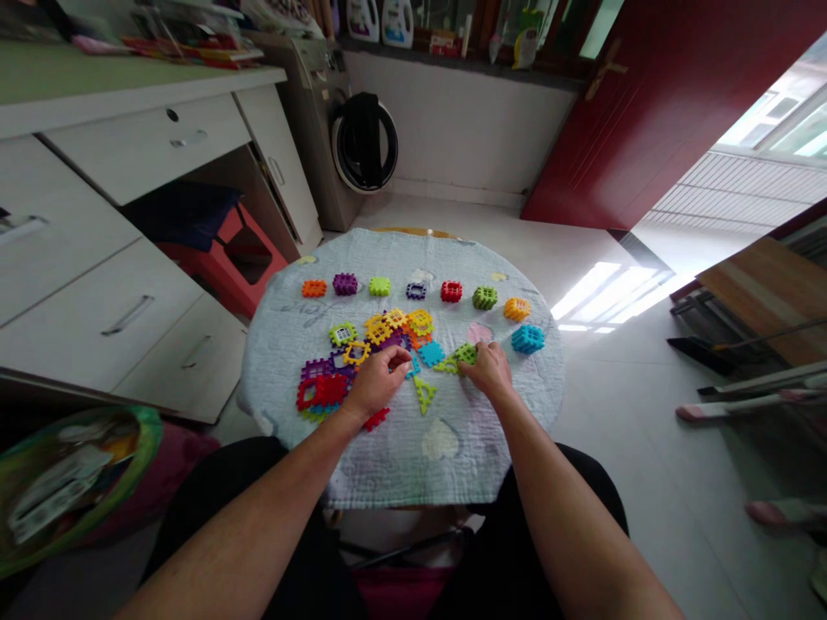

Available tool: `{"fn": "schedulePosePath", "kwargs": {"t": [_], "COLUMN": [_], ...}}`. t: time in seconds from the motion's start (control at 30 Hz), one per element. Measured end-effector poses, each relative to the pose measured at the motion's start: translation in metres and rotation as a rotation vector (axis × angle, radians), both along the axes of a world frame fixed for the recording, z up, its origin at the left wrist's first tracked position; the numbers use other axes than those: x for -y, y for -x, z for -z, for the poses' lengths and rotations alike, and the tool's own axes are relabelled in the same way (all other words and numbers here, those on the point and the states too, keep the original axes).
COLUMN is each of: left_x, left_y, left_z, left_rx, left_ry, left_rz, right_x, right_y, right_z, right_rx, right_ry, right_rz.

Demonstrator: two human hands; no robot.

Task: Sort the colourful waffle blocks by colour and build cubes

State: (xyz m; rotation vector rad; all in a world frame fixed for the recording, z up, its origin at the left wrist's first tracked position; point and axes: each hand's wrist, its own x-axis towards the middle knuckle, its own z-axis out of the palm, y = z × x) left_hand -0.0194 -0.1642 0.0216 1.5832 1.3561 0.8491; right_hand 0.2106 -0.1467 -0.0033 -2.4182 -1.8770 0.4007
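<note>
My left hand [380, 379] is over the right side of a pile of flat plastic pieces, fingers curled together beside a blue piece [431, 352]; what they hold, if anything, is too small to tell. With its fingertips, my right hand [488, 368] grips a green piece [464, 354]. A green triangle [425, 394] lies between the hands. Red pieces [331, 390], purple pieces [316, 369] and yellow pieces [378, 328] overlap in the pile. Behind it stands a row of coloured stacks, from an orange one [314, 288] to a blue stack [528, 339] at the right.
A patterned cloth [388, 472] covers the round table. White drawers [142, 319] and a red stool [236, 267] are at the left, with a bin [152, 448] nearer. A washing machine [323, 129] stands behind, and a red door [659, 103] at the back right.
</note>
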Motion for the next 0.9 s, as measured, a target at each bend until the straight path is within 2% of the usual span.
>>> {"fn": "schedulePosePath", "kwargs": {"t": [0.3, 0.57, 0.77, 0.9], "left_x": [0.000, 0.000, 0.001, 0.001], "left_y": [0.000, 0.000, 0.001, 0.002], "left_z": [0.006, 0.000, 0.001, 0.001], "left_rx": [0.000, -0.003, -0.025, -0.035], "left_ry": [-0.013, -0.029, -0.028, -0.039], "left_rz": [0.020, 0.034, 0.037, 0.044], "right_x": [-0.003, -0.003, -0.005, -0.012], "right_y": [-0.006, -0.009, -0.011, -0.022], "right_z": [0.005, 0.006, 0.011, 0.013], "right_rx": [0.012, -0.001, -0.017, -0.180], "right_ry": [-0.013, 0.003, -0.033, -0.075], "right_rz": [0.001, -0.004, 0.006, 0.029]}}
